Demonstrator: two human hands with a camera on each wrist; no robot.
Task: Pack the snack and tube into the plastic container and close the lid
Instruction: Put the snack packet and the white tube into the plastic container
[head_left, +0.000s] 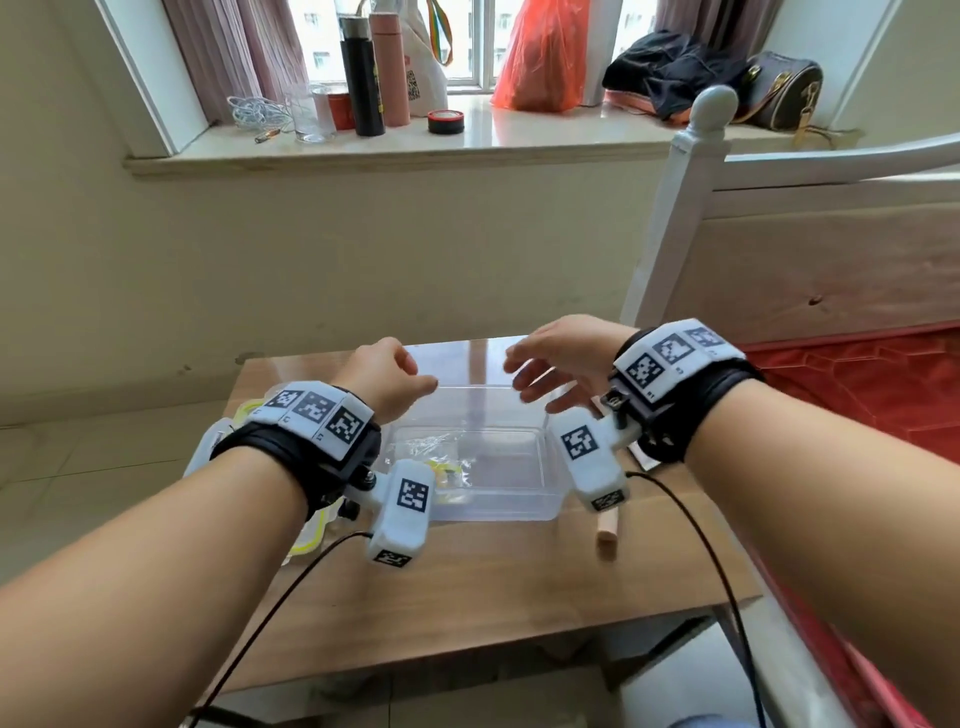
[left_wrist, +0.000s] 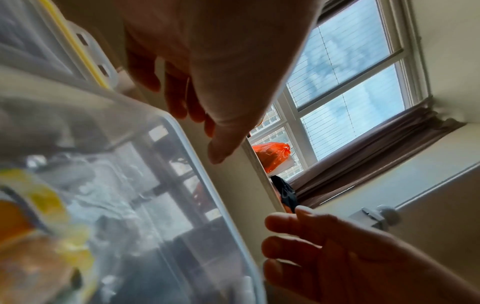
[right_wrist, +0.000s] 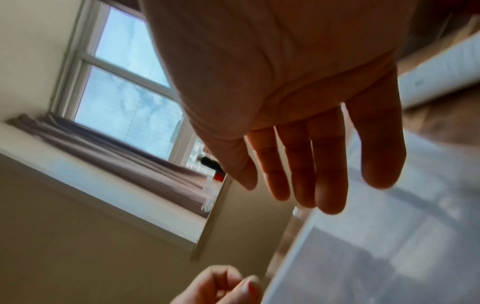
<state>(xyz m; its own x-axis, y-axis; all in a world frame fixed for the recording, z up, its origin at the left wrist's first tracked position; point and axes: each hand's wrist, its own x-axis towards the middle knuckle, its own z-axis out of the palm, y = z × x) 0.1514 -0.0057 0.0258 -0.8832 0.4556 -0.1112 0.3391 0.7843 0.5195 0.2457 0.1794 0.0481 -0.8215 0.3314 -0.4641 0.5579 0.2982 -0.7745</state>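
Note:
A clear plastic container stands open on the wooden table. A snack packet in clear and yellow wrap lies in its left half, blurred and close in the left wrist view. The beige tube lies on the table just right of the container. The lid with a yellow seal lies at the left, mostly under my left wrist. My left hand hovers over the far rim with loosely curled fingers, holding nothing. My right hand hovers beside it with fingers spread.
A white bed post and a bed frame with a red cover stand close on the right. The windowsill behind holds bottles, a glass and bags. Black cables trail from both wrists across the table's front.

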